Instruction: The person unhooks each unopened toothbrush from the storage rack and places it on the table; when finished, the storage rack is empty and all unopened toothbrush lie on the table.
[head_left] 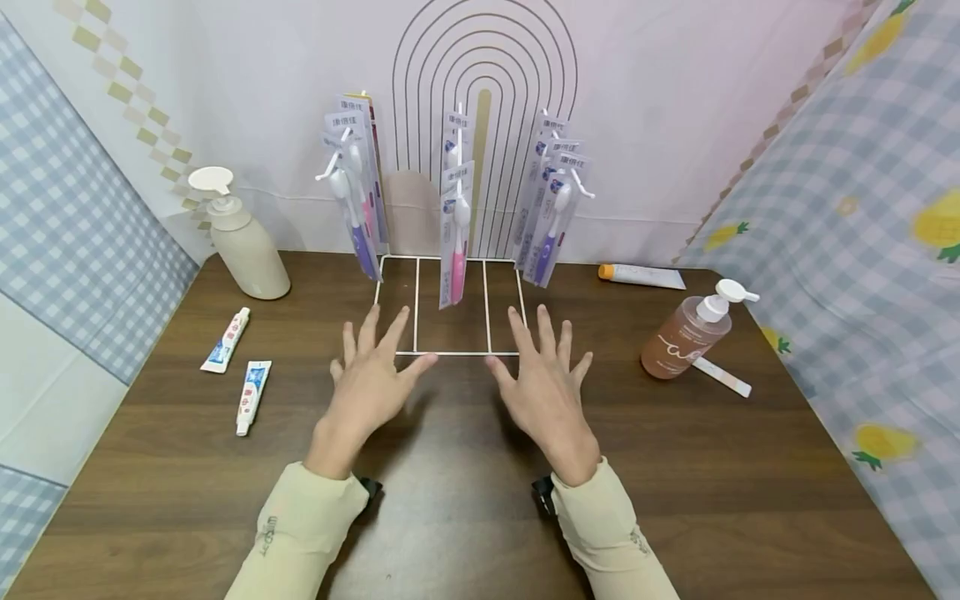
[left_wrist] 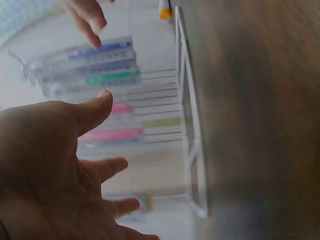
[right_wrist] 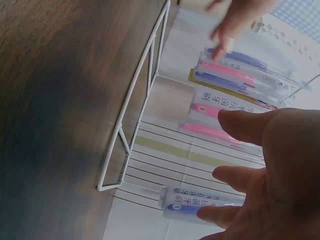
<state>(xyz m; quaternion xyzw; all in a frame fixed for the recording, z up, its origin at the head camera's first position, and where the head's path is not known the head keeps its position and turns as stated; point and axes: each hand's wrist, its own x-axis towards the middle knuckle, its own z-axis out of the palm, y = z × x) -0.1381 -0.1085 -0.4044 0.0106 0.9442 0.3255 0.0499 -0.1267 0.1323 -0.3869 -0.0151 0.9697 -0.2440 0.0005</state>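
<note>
My left hand (head_left: 367, 383) hovers over the table with fingers spread, near the front left of a white wire rack (head_left: 452, 353). Opposite it, my right hand (head_left: 545, 392) spreads its fingers by the rack's front right. Neither hand holds anything. Packaged toothbrushes hang from white hooks in three groups: a left group (head_left: 354, 200), a middle one with a pink-handled toothbrush (head_left: 457, 250) in front, and a right group with a purple-handled toothbrush (head_left: 551, 229). In the right wrist view, pink toothbrushes (right_wrist: 210, 131) show beyond the thumb.
On the left stand a beige pump bottle (head_left: 251, 254) and two small toothpaste tubes, one (head_left: 226, 340) behind the other (head_left: 253, 397). To the right are an orange-capped tube (head_left: 642, 276), an amber pump bottle (head_left: 684, 337) and a flat pale strip (head_left: 722, 377). Patterned curtains (head_left: 840, 208) surround the table.
</note>
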